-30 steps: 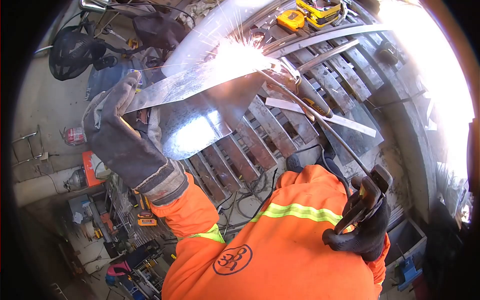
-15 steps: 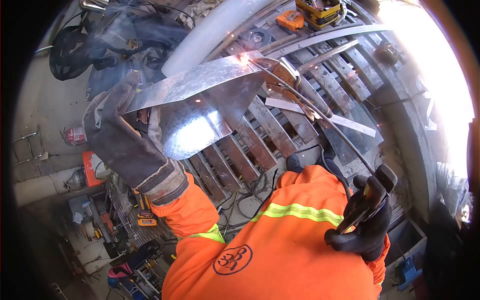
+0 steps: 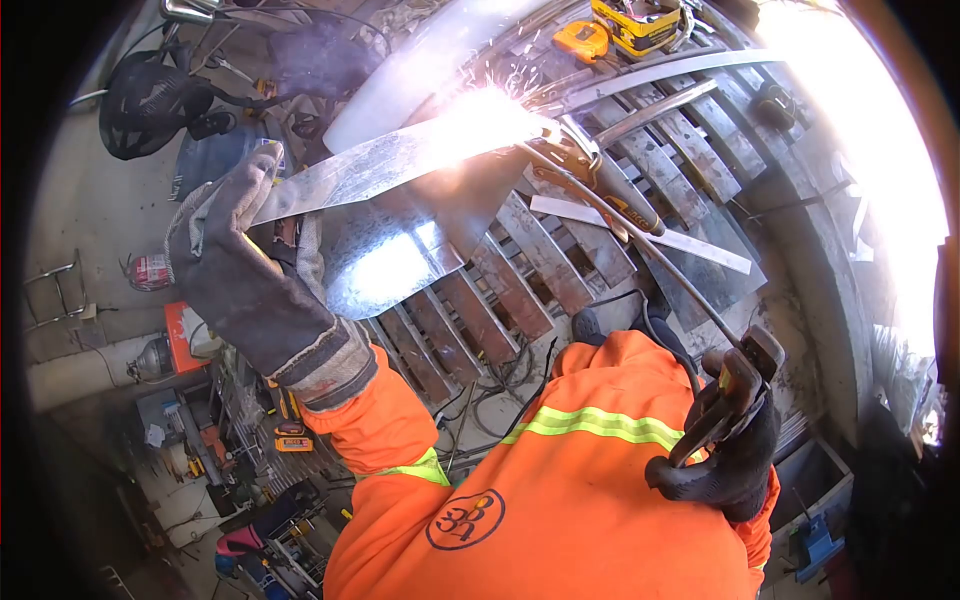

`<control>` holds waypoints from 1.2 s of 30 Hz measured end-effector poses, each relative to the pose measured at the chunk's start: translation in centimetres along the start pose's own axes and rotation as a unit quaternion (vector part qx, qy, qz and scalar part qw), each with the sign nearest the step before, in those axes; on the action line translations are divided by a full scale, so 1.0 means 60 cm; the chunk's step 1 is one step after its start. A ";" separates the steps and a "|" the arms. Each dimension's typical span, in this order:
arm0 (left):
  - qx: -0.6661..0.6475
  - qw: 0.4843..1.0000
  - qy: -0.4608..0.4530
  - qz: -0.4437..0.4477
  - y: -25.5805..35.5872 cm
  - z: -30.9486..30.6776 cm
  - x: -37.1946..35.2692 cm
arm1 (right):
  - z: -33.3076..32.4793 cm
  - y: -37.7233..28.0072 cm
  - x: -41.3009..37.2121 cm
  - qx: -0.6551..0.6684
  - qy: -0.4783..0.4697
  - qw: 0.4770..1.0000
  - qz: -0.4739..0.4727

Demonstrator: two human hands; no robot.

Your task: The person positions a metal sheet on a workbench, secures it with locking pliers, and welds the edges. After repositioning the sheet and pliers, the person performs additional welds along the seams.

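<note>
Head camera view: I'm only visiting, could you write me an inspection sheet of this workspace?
Surface: slatted metal table, rusty bars with gaps.
Job's things: metal sheet, bright arc sparking at its far corner; electrode rod reaching there from the electrode holder.
Clutter: tape measure, yellow tool, clamp, loose metal strip.
Hands: left hand gloved, gripping the sheet's edge; right hand gloved, closed on the holder.
Cables: black cable below the table.
Surroundings: concrete floor, red can.

The only camera rides on my head, facing forward and steeply down at the slatted worktop (image 3: 560, 270), close above it. Its fisheye frame takes in my left hand (image 3: 240, 280) left of that worktop and my right hand (image 3: 725, 440) at its near edge.
</note>
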State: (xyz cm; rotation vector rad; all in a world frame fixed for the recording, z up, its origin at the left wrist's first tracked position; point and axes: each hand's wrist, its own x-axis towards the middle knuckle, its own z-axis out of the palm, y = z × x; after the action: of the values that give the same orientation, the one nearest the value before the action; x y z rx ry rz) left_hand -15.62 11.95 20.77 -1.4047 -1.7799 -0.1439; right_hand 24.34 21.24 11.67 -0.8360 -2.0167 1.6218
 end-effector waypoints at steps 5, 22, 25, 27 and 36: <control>0.033 0.999 0.006 0.028 0.007 -0.007 0.009 | -0.004 0.000 0.009 -0.032 -0.004 0.999 -0.041; -0.032 0.999 0.027 0.013 0.011 -0.001 0.013 | -0.010 0.012 0.005 -0.051 -0.010 0.998 -0.034; -0.010 1.000 0.008 0.001 0.006 -0.002 0.007 | -0.011 0.007 0.010 -0.065 -0.044 0.996 -0.049; 0.000 1.000 0.002 0.002 0.006 -0.003 0.006 | -0.002 -0.003 0.012 -0.005 -0.019 0.999 -0.039; 0.016 1.000 -0.022 0.006 0.010 -0.011 0.008 | 0.002 -0.014 0.001 0.008 0.016 0.998 0.062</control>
State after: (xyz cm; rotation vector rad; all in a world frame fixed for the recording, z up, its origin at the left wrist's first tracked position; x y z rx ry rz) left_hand -14.79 12.16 21.28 -1.4053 -1.8026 -0.0783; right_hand 24.05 21.06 12.48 -0.9938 -1.9620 1.6776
